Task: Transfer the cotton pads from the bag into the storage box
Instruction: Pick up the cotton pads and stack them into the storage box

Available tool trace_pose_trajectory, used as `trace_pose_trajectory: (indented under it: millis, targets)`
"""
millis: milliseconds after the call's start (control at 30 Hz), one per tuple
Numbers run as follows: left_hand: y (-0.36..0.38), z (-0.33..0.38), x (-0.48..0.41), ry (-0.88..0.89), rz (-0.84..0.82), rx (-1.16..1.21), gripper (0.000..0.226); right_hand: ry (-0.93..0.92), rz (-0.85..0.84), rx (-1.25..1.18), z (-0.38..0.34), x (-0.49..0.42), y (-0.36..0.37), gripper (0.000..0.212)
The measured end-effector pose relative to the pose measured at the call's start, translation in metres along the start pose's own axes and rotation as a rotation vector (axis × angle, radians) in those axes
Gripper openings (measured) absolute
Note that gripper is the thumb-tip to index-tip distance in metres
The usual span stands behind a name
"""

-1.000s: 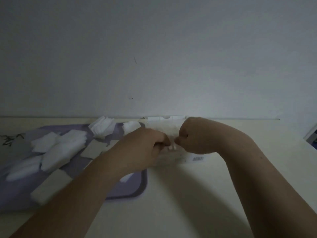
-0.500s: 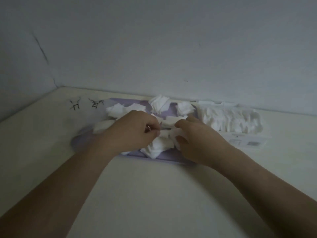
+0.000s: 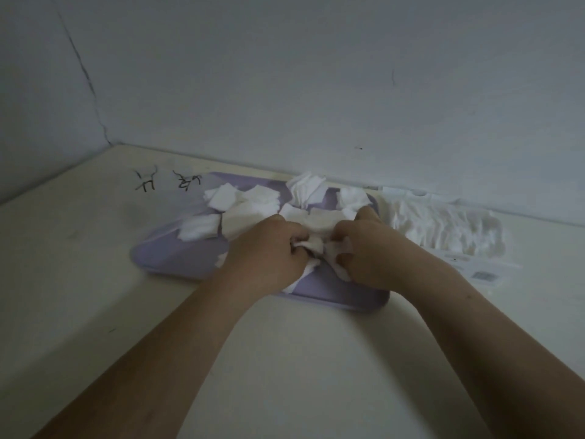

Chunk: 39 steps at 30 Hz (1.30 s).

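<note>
A shallow lilac storage box [image 3: 177, 253] lies flat on the table against the wall, with several white cotton pads [image 3: 226, 195] scattered in it. To its right lies the clear bag [image 3: 443, 231], still packed with white pads. Over the box's near right part my left hand [image 3: 269, 251] and my right hand [image 3: 373, 251] meet, both pinching the same small bunch of cotton pads [image 3: 316, 245] between the fingertips. The pads under my hands are partly hidden.
The cream table [image 3: 285, 359] runs up to a grey wall [image 3: 316, 90] behind the box, with a corner at far left. Black scribbles [image 3: 167, 182] mark the tabletop left of the box. A label with a barcode [image 3: 481, 275] shows on the bag's near edge.
Both hands came away from the bag on the right and moved left over the box, carrying a bunch of pads. The camera has turned left and down.
</note>
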<state>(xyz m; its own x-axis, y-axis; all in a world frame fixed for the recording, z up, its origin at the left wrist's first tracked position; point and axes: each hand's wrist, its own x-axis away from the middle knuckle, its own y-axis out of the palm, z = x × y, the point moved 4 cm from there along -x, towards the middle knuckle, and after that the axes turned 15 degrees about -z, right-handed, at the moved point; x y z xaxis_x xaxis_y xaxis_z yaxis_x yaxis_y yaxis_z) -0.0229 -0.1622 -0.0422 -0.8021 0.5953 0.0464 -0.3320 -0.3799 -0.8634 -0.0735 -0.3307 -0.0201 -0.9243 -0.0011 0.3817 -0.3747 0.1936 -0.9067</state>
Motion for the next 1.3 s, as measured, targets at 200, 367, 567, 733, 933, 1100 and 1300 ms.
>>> trace_pose_trajectory:
  millis: [200,367,567,733,933,1100,1300]
  targets:
    - [-0.011,-0.007,0.002,0.032,0.248,0.120,0.023,-0.125,0.175,0.113,-0.010,0.011,0.001,0.027]
    - [-0.019,-0.007,0.005,0.053,0.345,0.220,0.021,-0.112,0.167,0.123,-0.010,0.014,-0.001,0.029]
    - [-0.025,-0.007,0.010,-0.012,0.367,0.541,0.021,-0.189,0.293,-0.078,-0.007,0.011,-0.013,0.039]
    - [-0.029,-0.001,0.012,0.012,0.327,1.156,0.014,-0.211,0.582,-0.777,0.008,0.024,-0.040,0.011]
    - [-0.027,0.010,0.012,0.150,0.184,1.353,0.024,-0.340,0.268,-1.443,0.004,0.018,-0.026,0.010]
    - [-0.019,0.009,0.012,0.158,0.108,1.205,0.005,-0.381,0.169,-1.528,-0.002,0.016,-0.019,0.007]
    - [-0.021,0.005,0.015,0.100,0.182,1.049,0.002,-0.448,0.056,-1.519,-0.012,0.017,-0.016,0.026]
